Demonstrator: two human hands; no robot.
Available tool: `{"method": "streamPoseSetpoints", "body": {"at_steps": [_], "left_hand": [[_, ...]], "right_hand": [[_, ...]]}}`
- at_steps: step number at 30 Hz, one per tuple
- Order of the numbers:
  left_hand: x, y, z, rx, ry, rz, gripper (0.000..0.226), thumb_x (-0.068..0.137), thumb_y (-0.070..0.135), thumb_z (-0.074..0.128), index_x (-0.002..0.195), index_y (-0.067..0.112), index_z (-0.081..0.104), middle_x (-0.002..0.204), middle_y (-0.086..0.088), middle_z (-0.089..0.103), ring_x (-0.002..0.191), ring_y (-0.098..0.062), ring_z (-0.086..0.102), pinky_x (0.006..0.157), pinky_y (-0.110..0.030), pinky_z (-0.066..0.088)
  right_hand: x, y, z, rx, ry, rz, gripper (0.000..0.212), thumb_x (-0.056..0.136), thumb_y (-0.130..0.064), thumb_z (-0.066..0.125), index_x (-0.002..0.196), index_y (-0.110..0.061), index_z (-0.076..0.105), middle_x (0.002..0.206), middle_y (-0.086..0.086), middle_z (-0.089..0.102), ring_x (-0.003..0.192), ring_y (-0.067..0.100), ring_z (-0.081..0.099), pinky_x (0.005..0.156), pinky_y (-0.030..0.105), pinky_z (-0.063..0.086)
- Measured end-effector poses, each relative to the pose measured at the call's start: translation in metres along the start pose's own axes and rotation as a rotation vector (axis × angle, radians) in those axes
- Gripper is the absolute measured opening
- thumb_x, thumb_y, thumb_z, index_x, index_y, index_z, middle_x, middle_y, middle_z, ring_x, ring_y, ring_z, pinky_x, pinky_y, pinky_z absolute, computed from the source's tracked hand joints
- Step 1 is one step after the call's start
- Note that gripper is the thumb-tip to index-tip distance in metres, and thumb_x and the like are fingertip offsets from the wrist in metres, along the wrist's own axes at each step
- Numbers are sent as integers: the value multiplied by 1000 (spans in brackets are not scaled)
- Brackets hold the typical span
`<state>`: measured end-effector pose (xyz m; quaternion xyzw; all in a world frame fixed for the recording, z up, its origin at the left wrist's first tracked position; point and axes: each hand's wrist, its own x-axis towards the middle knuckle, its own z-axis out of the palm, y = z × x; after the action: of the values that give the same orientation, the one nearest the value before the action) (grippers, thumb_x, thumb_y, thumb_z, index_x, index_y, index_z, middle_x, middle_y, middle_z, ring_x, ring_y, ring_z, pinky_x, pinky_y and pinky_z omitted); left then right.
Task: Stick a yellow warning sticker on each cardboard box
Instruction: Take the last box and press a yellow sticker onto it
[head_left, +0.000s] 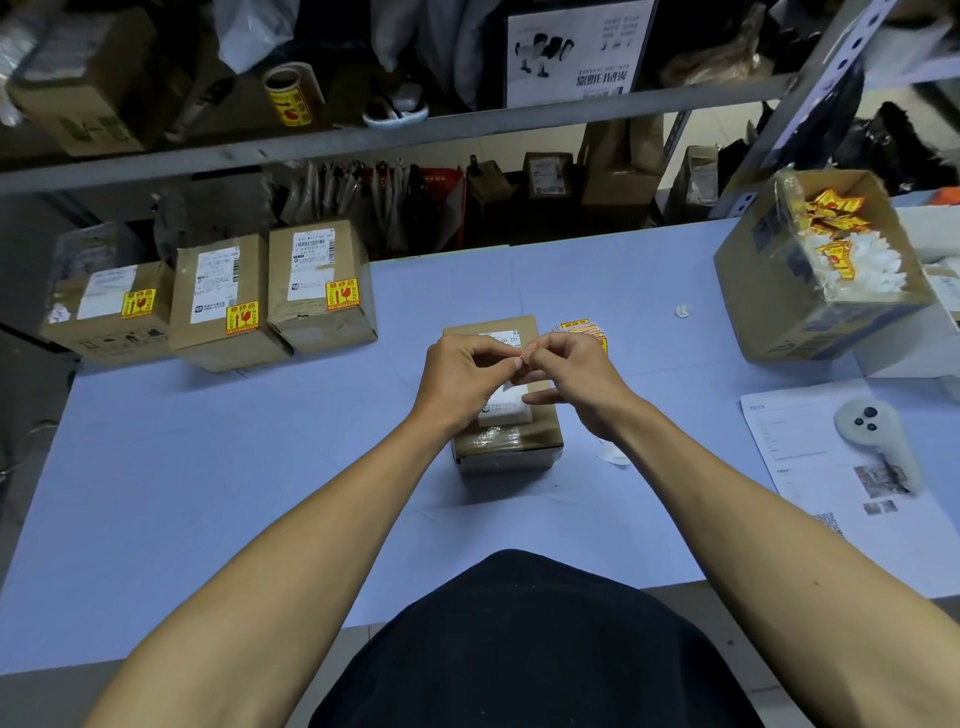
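A small cardboard box (511, 439) with a white shipping label stands in the middle of the table. Above it my left hand (465, 371) and my right hand (563, 376) meet, fingertips pinching a yellow warning sticker (521, 355) of which only a thin red-yellow edge shows. A stack of yellow stickers (584, 328) lies just behind my right hand, partly hidden. At the far left three cardboard boxes stand in a row (111, 312), (223, 304), (322, 288), each carrying a yellow warning sticker.
An open carton (779, 291) with used yellow stickers and white backing scraps stands at the right. A printed sheet (810, 462) and a white controller (872, 426) lie at the right front. A sticker roll (288, 93) sits on the shelf behind.
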<state>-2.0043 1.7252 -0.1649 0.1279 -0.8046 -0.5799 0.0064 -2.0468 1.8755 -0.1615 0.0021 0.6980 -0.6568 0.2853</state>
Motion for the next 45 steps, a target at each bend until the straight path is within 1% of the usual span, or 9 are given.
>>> {"method": "streamPoseSetpoints", "body": {"at_steps": [6, 9, 14, 18, 23, 28, 33, 38, 45], "left_hand": [[1, -2, -2, -41, -19, -21, 9, 81, 10, 76, 89, 14, 79, 84, 0, 77, 85, -14, 72, 85, -36, 58], [1, -2, -3, -73, -34, -28, 10, 82, 9, 76, 89, 14, 79, 85, 0, 77, 86, -14, 72, 84, -32, 57], [0, 0, -5, -95, -44, -18, 12, 82, 10, 76, 85, 22, 79, 82, 4, 77, 84, -10, 71, 81, -26, 56], [1, 0, -6, -84, -47, -16, 13, 82, 12, 76, 84, 25, 79, 82, 6, 77, 87, -11, 71, 85, -30, 56], [0, 0, -5, -72, -46, -16, 13, 81, 10, 76, 86, 22, 79, 83, 5, 77, 87, -12, 71, 88, -35, 56], [0, -1, -4, -72, -37, -18, 10, 82, 11, 76, 87, 19, 79, 84, 2, 77, 88, -15, 72, 89, -38, 56], [-1, 2, -4, -118, -31, -18, 8, 84, 13, 73, 83, 17, 79, 79, 0, 76, 80, -13, 70, 83, -36, 56], [0, 4, -6, 2, -34, 13, 7, 83, 22, 73, 82, 17, 79, 78, 3, 76, 82, -16, 72, 84, -43, 57], [-3, 9, -3, 210, 17, 133, 11, 88, 20, 69, 80, 17, 75, 73, 11, 71, 70, -7, 64, 69, -22, 51]], "right_hand": [[3, 5, -1, -48, -16, -33, 17, 96, -9, 53, 84, -13, 64, 90, 14, 71, 88, 24, 72, 67, 33, 57], [2, 6, -2, -51, -32, -43, 14, 98, -11, 53, 87, -12, 63, 88, 9, 69, 84, 16, 70, 70, 34, 59], [2, 7, -3, -30, -58, -44, 12, 99, -13, 55, 90, -12, 63, 84, 4, 69, 80, 12, 69, 70, 33, 58], [3, 7, -3, -7, -53, -34, 13, 98, -12, 56, 88, -12, 64, 81, 3, 69, 77, 12, 68, 71, 34, 58], [4, 7, -1, -25, -20, -40, 17, 96, -10, 54, 83, -13, 64, 81, 8, 65, 74, 13, 65, 70, 33, 57], [4, 5, 2, -49, 9, -49, 18, 96, -10, 54, 81, -13, 63, 76, 5, 64, 71, 11, 64, 75, 35, 57], [1, 4, 3, -80, -10, -83, 15, 97, -12, 55, 84, -12, 63, 76, 2, 65, 72, 10, 64, 71, 29, 56], [0, 6, 5, -148, -5, -134, 18, 98, -15, 57, 80, -16, 61, 75, -1, 65, 73, 10, 65, 67, 24, 54], [-1, 8, 6, -126, 11, -157, 15, 97, -13, 56, 83, -12, 62, 73, 0, 64, 71, 12, 63, 67, 24, 54]]}}
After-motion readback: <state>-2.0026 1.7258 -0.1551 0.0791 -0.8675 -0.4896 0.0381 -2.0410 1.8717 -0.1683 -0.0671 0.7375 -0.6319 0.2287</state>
